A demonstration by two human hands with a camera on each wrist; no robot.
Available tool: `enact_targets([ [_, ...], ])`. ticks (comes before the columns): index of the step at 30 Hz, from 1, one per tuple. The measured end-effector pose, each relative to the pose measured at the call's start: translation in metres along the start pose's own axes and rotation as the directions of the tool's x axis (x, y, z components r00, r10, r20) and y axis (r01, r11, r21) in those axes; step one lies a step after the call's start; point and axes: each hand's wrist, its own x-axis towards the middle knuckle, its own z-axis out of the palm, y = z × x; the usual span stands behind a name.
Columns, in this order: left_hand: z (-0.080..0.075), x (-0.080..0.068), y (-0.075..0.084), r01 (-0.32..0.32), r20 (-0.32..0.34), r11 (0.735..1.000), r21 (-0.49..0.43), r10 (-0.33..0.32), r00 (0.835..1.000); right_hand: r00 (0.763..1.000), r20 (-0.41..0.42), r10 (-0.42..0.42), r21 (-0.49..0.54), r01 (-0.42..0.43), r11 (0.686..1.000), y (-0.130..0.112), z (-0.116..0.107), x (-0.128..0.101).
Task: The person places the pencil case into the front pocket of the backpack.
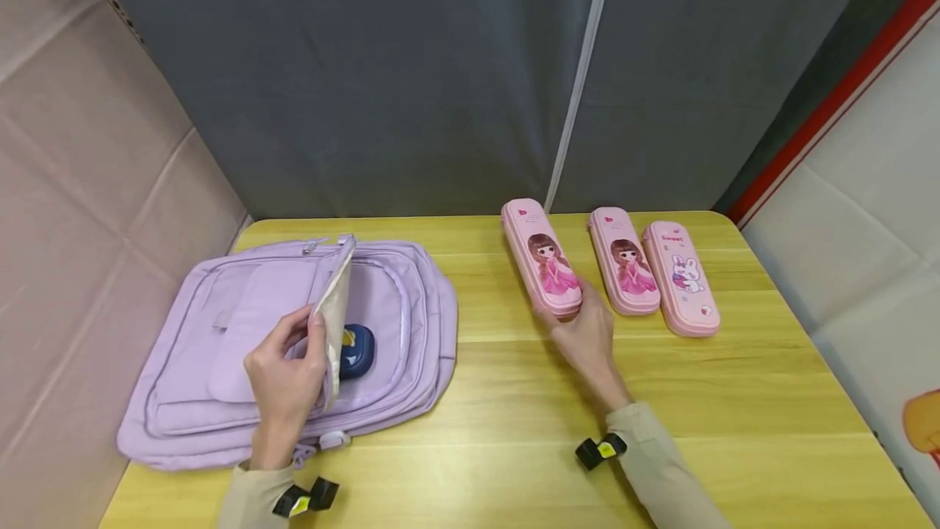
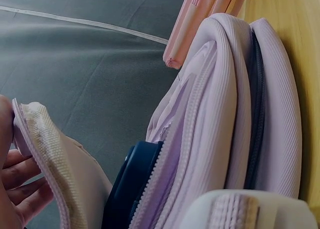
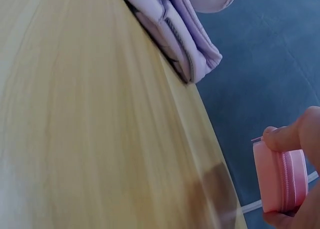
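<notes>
A lilac backpack (image 1: 253, 300) lies flat at the left of the table. My left hand (image 1: 286, 362) pinches the edge of its front pocket flap (image 1: 335, 308) and holds it raised, pale lining showing. Under the flap, a small rounded dark blue case (image 1: 357, 351) with a yellow picture sits partly hidden at the pocket's zipped edge. My right hand (image 1: 587, 337) grips the lower end of a pink pencil case (image 1: 542, 255) printed with a doll in a pink dress. In the right wrist view, the pencil case (image 3: 275, 176) is held above the table, its zip side showing.
Right of the held one lie a second doll-printed pencil case (image 1: 624, 264) and a pink rabbit-printed pencil case (image 1: 683, 280), side by side. A grey curtain (image 1: 404, 88) hangs behind the wooden table (image 1: 485, 431); pale fabric walls stand left and right.
</notes>
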Motion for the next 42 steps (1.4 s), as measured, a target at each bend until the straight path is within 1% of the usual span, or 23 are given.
enact_targets([
  [7,0.000,-0.001,-0.002,-0.002,-0.011,1.000,0.002,0.002,1.000,0.999,0.042,-0.019,-0.008,0.020,1.000,-0.014,0.004,-0.001],
  [13,-0.002,-0.001,-0.002,-0.015,-0.010,1.000,0.004,0.015,1.000,0.996,0.088,-0.036,0.006,0.035,0.999,-0.027,0.007,-0.004],
  [17,-0.002,-0.001,-0.002,-0.012,-0.008,1.000,0.008,0.012,1.000,0.991,0.118,-0.064,0.017,0.062,0.998,-0.035,0.010,-0.005],
  [21,-0.001,0.000,-0.002,-0.011,-0.008,1.000,0.007,0.011,1.000,0.982,0.154,-0.106,0.040,0.101,0.994,-0.040,0.013,-0.006],
  [24,-0.001,0.000,-0.001,-0.012,-0.005,1.000,0.006,0.012,1.000,0.971,0.194,-0.141,0.064,0.131,0.989,-0.043,0.016,-0.007],
  [27,-0.001,-0.001,0.000,-0.013,-0.003,1.000,0.012,0.013,1.000,0.960,0.216,-0.176,0.092,0.160,0.983,-0.047,0.018,-0.007],
  [31,-0.002,0.000,0.000,-0.012,0.003,1.000,0.017,0.012,1.000,0.939,0.239,-0.248,0.139,0.220,0.966,-0.052,0.021,-0.006],
  [36,-0.001,0.000,-0.001,-0.015,0.001,1.000,0.015,0.015,1.000,0.892,0.297,-0.342,0.183,0.298,0.937,-0.058,0.026,-0.005],
  [42,-0.001,-0.001,-0.001,-0.014,-0.005,1.000,0.016,0.014,1.000,0.841,0.366,-0.398,0.240,0.328,0.914,-0.061,0.032,-0.005],
])
